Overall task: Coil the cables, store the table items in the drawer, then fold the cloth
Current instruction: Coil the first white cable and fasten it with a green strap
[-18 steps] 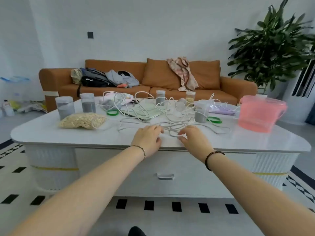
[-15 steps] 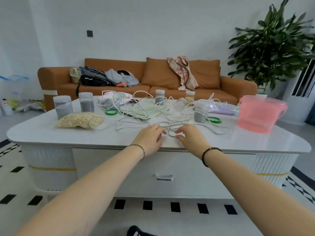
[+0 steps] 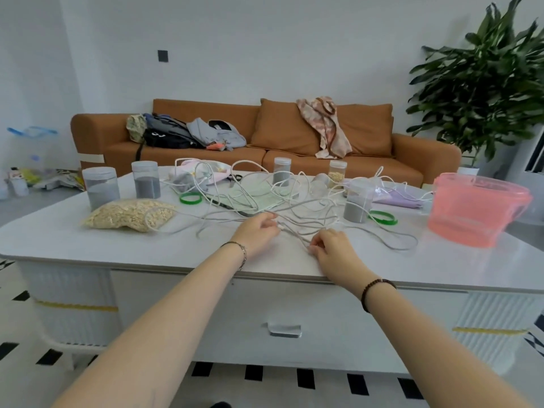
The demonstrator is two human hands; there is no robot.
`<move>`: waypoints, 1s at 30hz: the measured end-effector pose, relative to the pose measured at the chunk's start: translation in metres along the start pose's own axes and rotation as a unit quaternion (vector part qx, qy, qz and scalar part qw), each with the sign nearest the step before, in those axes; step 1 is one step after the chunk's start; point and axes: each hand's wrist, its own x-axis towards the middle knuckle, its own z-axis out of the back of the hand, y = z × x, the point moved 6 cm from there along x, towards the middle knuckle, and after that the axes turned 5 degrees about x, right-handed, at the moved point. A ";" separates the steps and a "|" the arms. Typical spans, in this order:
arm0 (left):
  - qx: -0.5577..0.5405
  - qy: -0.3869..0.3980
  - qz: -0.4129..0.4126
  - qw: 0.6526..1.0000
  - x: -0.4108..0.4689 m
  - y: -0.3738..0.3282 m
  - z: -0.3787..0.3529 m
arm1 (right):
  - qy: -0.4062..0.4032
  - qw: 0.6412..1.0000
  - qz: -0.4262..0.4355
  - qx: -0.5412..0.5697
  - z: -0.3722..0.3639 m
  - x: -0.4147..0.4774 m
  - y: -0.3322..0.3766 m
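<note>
Bare-armed at a white table (image 3: 88, 245), a person works a tangle of white cables (image 3: 391, 245) sprawled across the table's middle. The left hand (image 3: 255, 231) and right hand (image 3: 332, 249) sit just inside the table's near edge, close together but not touching. The left hand's fingers are curled in, its fingertips pinching a strand. The right hand, nearer the table's edge, is curled the same way and nips a strand low against the table top. A short run of cable stretches between the two grips. Further loops trail over the table past a flat pale green sheet (image 3: 262, 198), grey-filled jars (image 3: 100, 187), a bag of grain (image 3: 129, 214) and a pink bucket (image 3: 477, 210) at the table's right end. The drawer (image 3: 206, 313) in the table's front, below the hands, is closed.
</note>
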 end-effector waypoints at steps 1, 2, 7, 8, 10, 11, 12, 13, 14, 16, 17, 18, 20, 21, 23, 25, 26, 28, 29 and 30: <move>-0.029 -0.004 0.001 1.000 0.000 0.001 0.003 | 0.012 1.000 0.002 -0.001 0.001 -0.001 -0.002; -0.062 -0.013 0.007 0.998 0.000 0.003 0.007 | 0.024 1.000 -0.002 0.006 0.004 -0.002 -0.004; -0.198 -0.046 0.034 0.978 0.002 0.017 0.017 | 0.037 0.992 -0.045 0.115 0.030 -0.013 -0.020; -0.196 -0.037 0.033 0.979 0.005 0.017 0.014 | 0.048 0.989 -0.056 0.126 0.031 -0.013 -0.022; -0.195 -0.032 0.023 0.980 0.011 0.017 0.011 | 0.066 0.987 -0.061 0.133 0.034 -0.012 -0.026; -0.199 -0.032 0.024 0.979 0.016 0.016 0.011 | 0.071 0.986 -0.064 0.138 0.037 -0.009 -0.031; -0.211 -0.034 0.025 0.976 0.020 0.016 0.011 | 0.074 0.985 -0.065 0.144 0.041 -0.008 -0.035; -0.222 -0.038 0.028 0.974 0.023 0.016 0.011 | 0.072 0.983 -0.070 0.152 0.044 -0.006 -0.043; -0.231 -0.044 0.034 0.971 0.026 0.018 0.012 | 0.069 0.980 -0.080 0.168 0.049 -0.005 -0.052; -0.237 -0.052 0.042 0.969 0.031 0.020 0.012 | 0.056 0.963 -0.107 0.243 0.056 -0.004 -0.067; -0.236 -0.055 0.040 0.969 0.032 0.020 0.013 | 0.039 0.944 -0.118 0.305 0.059 -0.005 -0.072; -0.235 -0.055 0.039 0.970 0.035 0.019 0.013 | 0.011 0.919 -0.128 0.373 0.062 -0.004 -0.078; -0.228 -0.055 0.039 0.971 0.040 0.019 0.013 | -0.045 0.862 -0.139 0.486 0.065 -0.003 -0.084; -0.223 -0.054 0.039 0.973 0.042 0.017 0.013 | -0.062 0.841 -0.140 0.520 0.066 -0.002 -0.087; -0.212 -0.049 0.036 0.975 0.044 0.014 0.014 | -0.080 0.812 -0.135 0.562 0.066 0.001 -0.091; -0.185 -0.038 0.027 0.982 0.040 0.008 0.014 | -0.110 0.784 -0.132 0.596 0.068 0.002 -0.095; -0.163 -0.026 0.019 0.986 0.035 0.004 0.013 | -0.129 0.771 -0.134 0.609 0.071 0.002 -0.098; -0.118 0.012 -0.006 0.993 0.024 -0.002 0.008 | -0.168 0.742 -0.148 0.632 0.073 0.001 -0.108; -0.113 0.032 -0.024 0.993 0.019 -0.005 0.006 | -0.184 0.722 -0.157 0.649 0.075 -0.001 -0.110; -0.120 0.050 -0.041 0.991 0.015 -0.006 0.005 | -0.197 0.702 -0.166 0.664 0.076 -0.003 -0.112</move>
